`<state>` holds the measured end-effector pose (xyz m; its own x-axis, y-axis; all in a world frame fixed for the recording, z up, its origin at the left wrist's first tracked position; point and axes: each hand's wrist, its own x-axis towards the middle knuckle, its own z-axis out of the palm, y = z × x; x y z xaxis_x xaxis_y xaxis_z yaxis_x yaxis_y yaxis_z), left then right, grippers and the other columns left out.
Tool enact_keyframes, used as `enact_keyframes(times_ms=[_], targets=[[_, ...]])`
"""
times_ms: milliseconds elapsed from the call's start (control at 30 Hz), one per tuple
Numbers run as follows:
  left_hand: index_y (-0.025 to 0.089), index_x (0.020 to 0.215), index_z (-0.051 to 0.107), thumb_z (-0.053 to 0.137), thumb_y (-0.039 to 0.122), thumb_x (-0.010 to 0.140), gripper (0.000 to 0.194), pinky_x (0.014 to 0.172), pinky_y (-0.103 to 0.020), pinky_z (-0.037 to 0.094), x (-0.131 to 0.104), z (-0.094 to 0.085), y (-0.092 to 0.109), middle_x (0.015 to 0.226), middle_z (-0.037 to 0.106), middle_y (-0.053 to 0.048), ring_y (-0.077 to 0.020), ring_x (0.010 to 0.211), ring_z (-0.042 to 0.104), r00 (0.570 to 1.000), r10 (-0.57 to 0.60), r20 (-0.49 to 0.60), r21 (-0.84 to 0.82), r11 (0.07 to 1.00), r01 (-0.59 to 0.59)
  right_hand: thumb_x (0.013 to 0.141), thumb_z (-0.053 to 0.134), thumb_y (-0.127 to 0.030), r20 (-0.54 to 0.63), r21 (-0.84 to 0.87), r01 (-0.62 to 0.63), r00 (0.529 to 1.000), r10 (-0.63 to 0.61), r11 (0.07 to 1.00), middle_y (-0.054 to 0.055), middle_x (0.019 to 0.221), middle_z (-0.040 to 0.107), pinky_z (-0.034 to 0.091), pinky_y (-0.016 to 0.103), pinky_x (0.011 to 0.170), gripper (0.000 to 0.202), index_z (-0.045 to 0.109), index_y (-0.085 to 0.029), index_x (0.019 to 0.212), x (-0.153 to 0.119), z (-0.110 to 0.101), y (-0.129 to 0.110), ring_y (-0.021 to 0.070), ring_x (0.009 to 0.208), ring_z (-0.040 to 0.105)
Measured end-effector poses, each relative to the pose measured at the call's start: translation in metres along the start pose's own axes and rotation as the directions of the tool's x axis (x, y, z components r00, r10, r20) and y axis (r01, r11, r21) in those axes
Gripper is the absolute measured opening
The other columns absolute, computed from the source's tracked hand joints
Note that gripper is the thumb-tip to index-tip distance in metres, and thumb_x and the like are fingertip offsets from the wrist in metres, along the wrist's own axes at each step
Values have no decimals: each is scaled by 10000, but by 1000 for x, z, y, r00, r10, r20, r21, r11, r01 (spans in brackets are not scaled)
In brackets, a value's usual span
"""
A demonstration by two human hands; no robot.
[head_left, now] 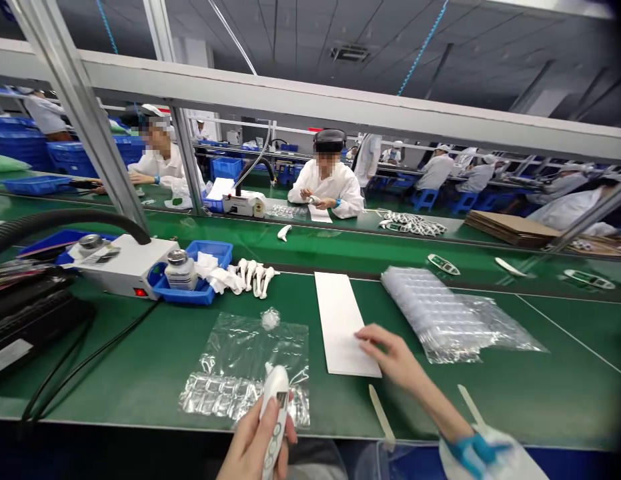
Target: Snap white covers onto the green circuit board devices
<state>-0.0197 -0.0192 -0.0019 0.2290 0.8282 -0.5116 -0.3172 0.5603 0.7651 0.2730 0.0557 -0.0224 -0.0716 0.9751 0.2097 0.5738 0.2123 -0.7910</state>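
My left hand [260, 437] is wrapped around a white handheld device [276, 407] with a small dark display and a row of round buttons. The device is tilted, its rounded head pointing away from me, above a clear plastic bag [255, 340] lying on the bench. My right hand [387, 353], with a blue band at the wrist, reaches over the lower right edge of a white paper stack [343, 320]. Its fingers are partly bent and apart, with the fingertips at the paper; whether they lift a sheet I cannot make out.
Left stand a white box [123, 263] with a red switch, a blue tray [185, 293] holding a bottle, and several white device shells [255, 275]. Right lies a stack of clear blister packaging [430, 310]. Behind, a green conveyor [340, 250] carries white parts; a co-worker [327, 180] sits opposite.
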Motion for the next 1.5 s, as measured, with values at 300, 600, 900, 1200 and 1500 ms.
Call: enact_keyframes(times_ms=[300,600,900,1200,1500], targets=[[103,958,570,624,690,681,651,812,-367,502,109,102,-3,831,610,-79,-221,829,618,959,191,211,128,967,-221,775,605,-433,-14,-81,7,1000,-8,997,72,837,630,440,386,788,246,692,-203,782,65,-15,89,250,845,574],[99,954,554,572,614,779,544,879,-387,462,136,105,-21,849,618,-93,-216,860,592,970,181,160,166,964,-207,693,575,-364,-46,-123,-90,995,85,988,42,676,610,403,369,677,160,595,-226,615,75,-7,94,237,686,517],[149,961,466,570,785,626,727,576,-289,488,126,108,-4,760,643,-42,-146,579,607,971,164,177,37,984,-173,708,561,-600,-252,87,-116,958,134,989,37,705,572,455,314,624,386,544,-214,703,65,-22,69,216,684,544],[128,752,592,373,677,856,600,336,-179,246,50,16,9,420,493,19,-67,326,380,991,108,74,-249,965,-86,905,538,-406,234,420,-98,972,-3,902,-18,669,485,399,240,585,257,524,-202,750,12,69,-88,142,618,473],[119,763,592,422,697,828,606,370,-195,295,17,-41,-12,388,511,4,-90,334,421,991,77,-112,-311,944,-108,955,450,-242,382,331,-43,920,-92,943,-17,735,505,363,242,634,221,502,-194,746,-6,154,-141,137,676,472]])
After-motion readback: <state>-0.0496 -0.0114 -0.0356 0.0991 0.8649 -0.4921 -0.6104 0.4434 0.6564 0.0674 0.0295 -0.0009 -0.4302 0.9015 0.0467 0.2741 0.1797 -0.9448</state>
